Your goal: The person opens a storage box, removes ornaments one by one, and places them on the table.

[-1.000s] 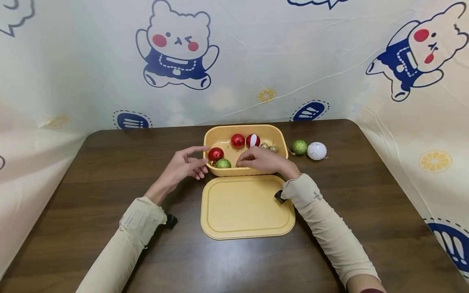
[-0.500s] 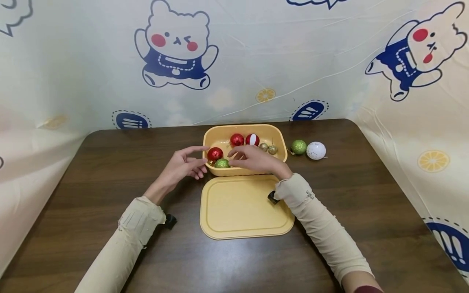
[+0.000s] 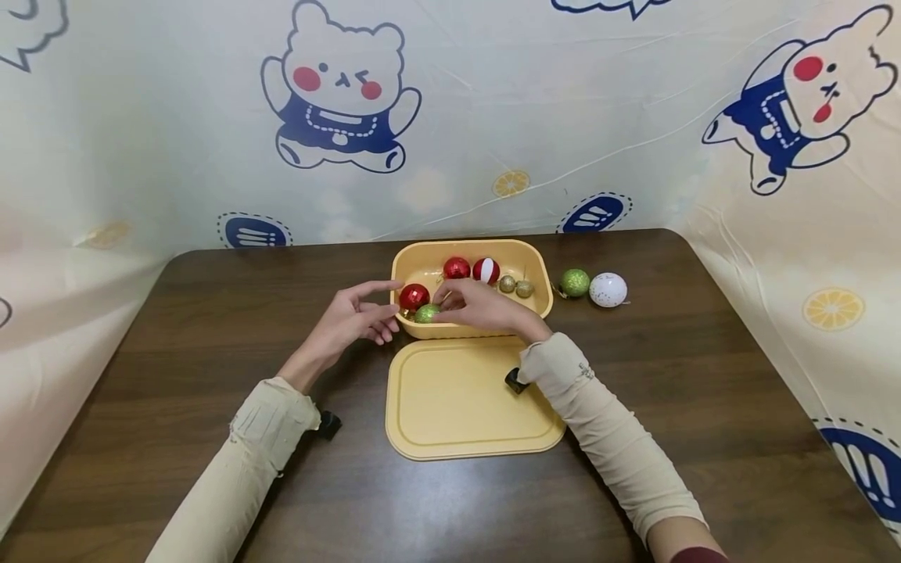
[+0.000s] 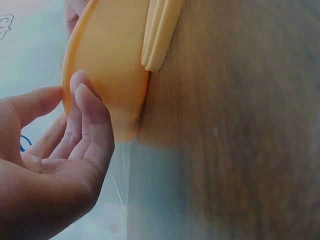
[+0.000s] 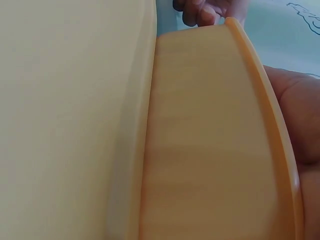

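A yellow box (image 3: 524, 249) stands at the back of the table with Christmas balls in it. My left hand (image 3: 355, 317) is at its left end; the thumb and forefinger reach out straight to the rim. In the left wrist view the other fingers (image 4: 95, 125) bend loosely beside the outer wall. My right hand (image 3: 475, 303) reaches over the front rim into the box. Its bent thumb and fingertips are right at the right side of a green glittery ball (image 3: 425, 314); I cannot tell whether they pinch it. A shiny red ball (image 3: 414, 296) lies beside the green one.
Another red ball (image 3: 456, 268), a red-and-white ball (image 3: 486, 270) and small gold balls (image 3: 507, 284) lie farther back in the box. A green ball (image 3: 574, 283) and a white speckled ball (image 3: 608, 289) sit right of it. The yellow lid (image 3: 457, 407) lies in front.
My right hand has moved left inside the box, from the middle of the front rim to the green ball. The left hand stays at the box's left end.
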Action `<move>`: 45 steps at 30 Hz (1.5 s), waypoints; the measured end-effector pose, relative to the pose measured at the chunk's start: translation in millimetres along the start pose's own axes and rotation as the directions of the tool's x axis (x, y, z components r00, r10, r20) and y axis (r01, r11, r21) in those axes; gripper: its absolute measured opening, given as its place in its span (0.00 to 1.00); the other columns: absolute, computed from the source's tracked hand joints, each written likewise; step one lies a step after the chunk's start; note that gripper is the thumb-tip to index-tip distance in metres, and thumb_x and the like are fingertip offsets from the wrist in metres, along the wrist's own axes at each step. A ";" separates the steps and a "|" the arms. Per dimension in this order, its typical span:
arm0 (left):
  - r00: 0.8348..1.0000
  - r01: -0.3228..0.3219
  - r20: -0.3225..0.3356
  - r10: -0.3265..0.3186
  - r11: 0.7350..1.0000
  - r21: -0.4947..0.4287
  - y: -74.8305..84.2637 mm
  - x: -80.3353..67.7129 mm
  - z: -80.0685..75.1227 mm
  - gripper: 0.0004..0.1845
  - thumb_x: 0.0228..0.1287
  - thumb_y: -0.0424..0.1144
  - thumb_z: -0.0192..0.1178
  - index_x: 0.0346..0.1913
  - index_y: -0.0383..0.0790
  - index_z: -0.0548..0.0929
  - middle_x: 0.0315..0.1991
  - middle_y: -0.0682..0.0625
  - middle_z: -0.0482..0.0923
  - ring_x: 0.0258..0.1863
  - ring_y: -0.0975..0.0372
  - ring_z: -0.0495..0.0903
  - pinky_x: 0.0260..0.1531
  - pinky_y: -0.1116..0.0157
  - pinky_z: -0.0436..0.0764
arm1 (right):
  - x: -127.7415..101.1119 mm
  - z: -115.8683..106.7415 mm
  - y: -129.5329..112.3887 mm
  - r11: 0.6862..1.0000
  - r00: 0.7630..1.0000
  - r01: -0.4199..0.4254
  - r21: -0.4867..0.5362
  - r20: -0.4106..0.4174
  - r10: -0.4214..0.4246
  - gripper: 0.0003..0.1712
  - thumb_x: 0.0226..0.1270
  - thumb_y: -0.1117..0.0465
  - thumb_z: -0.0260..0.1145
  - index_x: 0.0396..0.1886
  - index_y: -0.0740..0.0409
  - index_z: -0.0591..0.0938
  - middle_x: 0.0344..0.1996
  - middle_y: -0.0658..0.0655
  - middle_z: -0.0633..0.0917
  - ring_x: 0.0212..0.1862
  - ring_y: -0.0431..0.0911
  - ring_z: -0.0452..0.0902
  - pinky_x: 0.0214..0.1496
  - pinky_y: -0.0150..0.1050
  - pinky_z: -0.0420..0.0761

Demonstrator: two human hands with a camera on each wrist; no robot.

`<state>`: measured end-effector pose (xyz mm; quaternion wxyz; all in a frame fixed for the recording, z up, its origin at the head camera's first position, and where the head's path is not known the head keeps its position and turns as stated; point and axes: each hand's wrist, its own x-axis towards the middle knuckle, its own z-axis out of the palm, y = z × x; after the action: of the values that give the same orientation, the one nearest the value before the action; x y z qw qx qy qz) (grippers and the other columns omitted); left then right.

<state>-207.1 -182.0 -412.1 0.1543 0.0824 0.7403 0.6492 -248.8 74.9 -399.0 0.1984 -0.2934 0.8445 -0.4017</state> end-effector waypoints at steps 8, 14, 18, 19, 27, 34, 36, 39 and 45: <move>1.000 -0.010 0.005 0.010 1.000 0.001 -1.2 0.3 -0.1 0.26 0.70 0.39 0.63 0.69 0.40 0.73 0.29 0.38 0.84 0.24 0.56 0.82 0.27 0.62 0.85 | -2.4 -0.6 3.5 0.999 0.999 0.022 0.047 -0.044 -0.020 0.17 0.64 0.59 0.73 0.49 0.59 0.81 0.45 0.55 0.84 0.49 0.47 0.82 0.55 0.38 0.80; 1.000 -0.011 0.005 0.011 1.000 0.007 -1.6 -0.2 0.0 0.27 0.70 0.40 0.63 0.69 0.40 0.73 0.30 0.37 0.84 0.24 0.56 0.83 0.28 0.62 0.86 | -4.2 -0.1 1.6 0.996 0.998 0.031 0.081 -0.063 -0.026 0.17 0.63 0.61 0.73 0.49 0.61 0.80 0.45 0.57 0.84 0.49 0.48 0.82 0.55 0.38 0.81; 1.000 -0.010 0.003 0.010 1.000 0.000 -1.5 -0.6 0.4 0.27 0.70 0.40 0.63 0.69 0.40 0.73 0.30 0.37 0.84 0.23 0.57 0.82 0.27 0.63 0.85 | -5.7 -1.1 1.0 0.996 0.996 0.032 0.086 -0.089 -0.024 0.18 0.63 0.60 0.74 0.50 0.60 0.81 0.45 0.55 0.84 0.49 0.47 0.82 0.55 0.38 0.80; 1.000 -0.010 0.003 0.010 1.000 -0.002 -1.5 -0.6 0.5 0.27 0.70 0.40 0.63 0.69 0.40 0.73 0.30 0.37 0.84 0.23 0.57 0.82 0.27 0.63 0.85 | -6.2 -1.5 1.2 0.996 0.995 0.029 0.087 -0.095 -0.021 0.18 0.63 0.59 0.74 0.50 0.59 0.81 0.45 0.55 0.84 0.49 0.46 0.81 0.55 0.38 0.80; 1.000 -0.011 0.010 0.011 1.000 -0.015 -1.8 -0.7 1.2 0.27 0.70 0.40 0.63 0.69 0.40 0.72 0.31 0.34 0.83 0.23 0.57 0.82 0.27 0.63 0.85 | -7.9 -4.9 0.8 0.994 0.992 0.034 0.107 -0.123 -0.021 0.19 0.63 0.59 0.74 0.52 0.59 0.81 0.47 0.54 0.84 0.50 0.46 0.81 0.55 0.40 0.80; 1.000 -0.008 0.004 0.008 1.000 -0.009 -2.2 -1.3 1.1 0.27 0.71 0.40 0.62 0.70 0.40 0.72 0.28 0.40 0.84 0.23 0.57 0.82 0.27 0.63 0.85 | -11.6 -12.8 1.2 0.994 0.988 0.066 0.088 -0.145 -0.053 0.20 0.63 0.60 0.74 0.52 0.60 0.82 0.46 0.55 0.85 0.49 0.47 0.81 0.55 0.44 0.80; 1.000 -0.008 0.002 0.008 1.000 -0.014 -1.2 -1.8 1.1 0.26 0.71 0.40 0.62 0.70 0.41 0.72 0.28 0.40 0.84 0.23 0.56 0.82 0.26 0.63 0.85 | -14.7 -16.5 2.4 0.994 0.985 0.078 0.077 -0.160 -0.065 0.21 0.63 0.61 0.74 0.54 0.60 0.81 0.48 0.56 0.84 0.50 0.48 0.81 0.55 0.45 0.80; 1.000 -0.006 0.003 0.006 1.000 -0.013 -1.3 -1.7 0.9 0.26 0.71 0.39 0.62 0.70 0.41 0.72 0.28 0.40 0.84 0.23 0.56 0.82 0.27 0.63 0.85 | -21.4 -22.0 5.6 0.993 0.981 0.091 0.070 -0.175 -0.078 0.24 0.63 0.62 0.73 0.58 0.61 0.80 0.53 0.59 0.82 0.53 0.50 0.81 0.55 0.47 0.80; 1.000 -0.001 0.003 0.001 1.000 -0.004 -1.1 -1.8 1.9 0.26 0.71 0.39 0.62 0.70 0.41 0.72 0.29 0.39 0.84 0.23 0.56 0.82 0.27 0.63 0.85 | -33.6 -31.1 15.4 0.994 0.979 0.099 0.050 -0.185 -0.088 0.23 0.65 0.64 0.71 0.60 0.61 0.80 0.55 0.61 0.81 0.55 0.53 0.79 0.58 0.50 0.78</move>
<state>-204.7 -180.9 -413.1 0.1552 0.0837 0.7388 0.6504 -246.6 122.2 -389.2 0.1099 -0.2888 0.8322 -0.4605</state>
